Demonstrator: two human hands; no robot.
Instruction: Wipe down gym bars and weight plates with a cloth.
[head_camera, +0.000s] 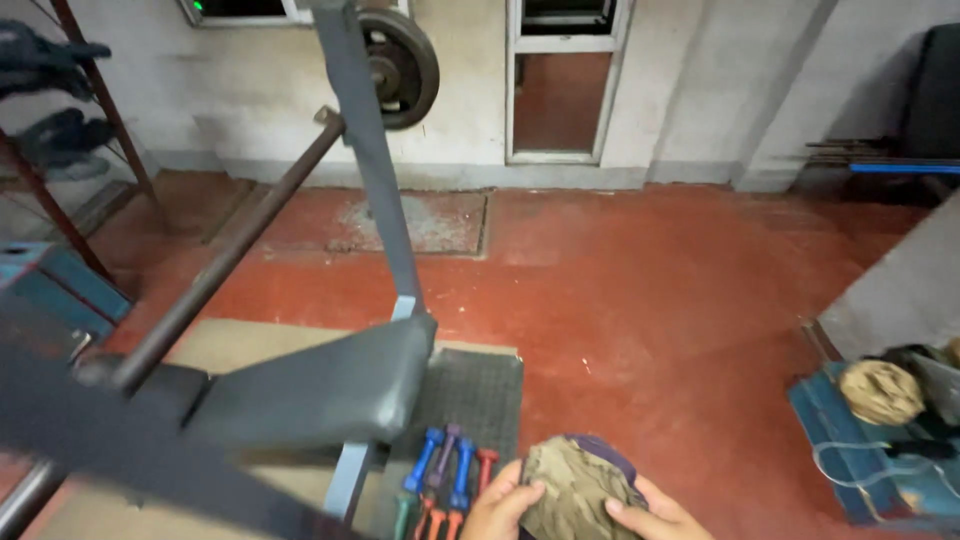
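**Hardly any packaging or display in this gym corner**

The only thing resembling a screen indicator is a small green light (198, 6) glowing at the very top left, set in a dark panel (240, 8) with a pale frame high on the wall. Whether that panel is a display or a window cannot be told. No labels, signs or packages show anywhere on the floor, walls or equipment.
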